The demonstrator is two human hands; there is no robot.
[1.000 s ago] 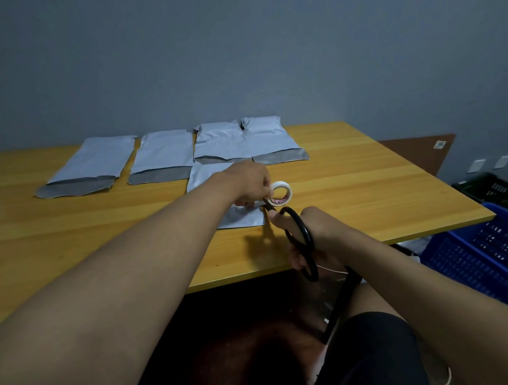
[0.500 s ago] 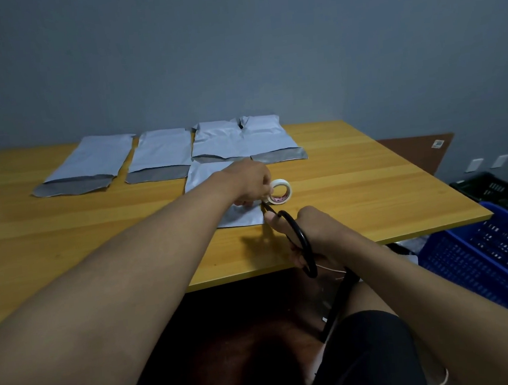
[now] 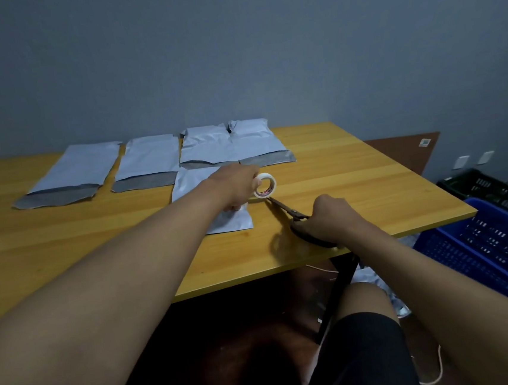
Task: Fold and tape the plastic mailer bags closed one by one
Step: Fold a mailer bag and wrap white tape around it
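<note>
- A wooden table (image 3: 65, 241) fills the left and middle of the view, with a grey wall behind it.
- At the far left of the table lies a flat grey mailer bag (image 3: 71, 175), its darker open flap facing the person.
- Just to its right lies a second mailer bag (image 3: 147, 163), flap also toward the person.
- Next come two more mailer bags (image 3: 229, 145) side by side at the back edge, their tops crumpled.
- In front of those lies the mailer bag being worked on (image 3: 227, 219), partly hidden under the left forearm.
- The left hand (image 3: 236, 187) reaches over this bag, its fingers curled round a white tape roll (image 3: 265, 185) held just above the table.
- Black scissors (image 3: 292, 213) point their blades up toward the tape roll; whether the tips touch the tape cannot be told.
- The right hand (image 3: 332, 215) grips the scissor handles, near the table's front edge.
- At the far right, beside the table, stands a blue plastic crate (image 3: 484, 247), with a black crate (image 3: 495, 194) behind it.
</note>
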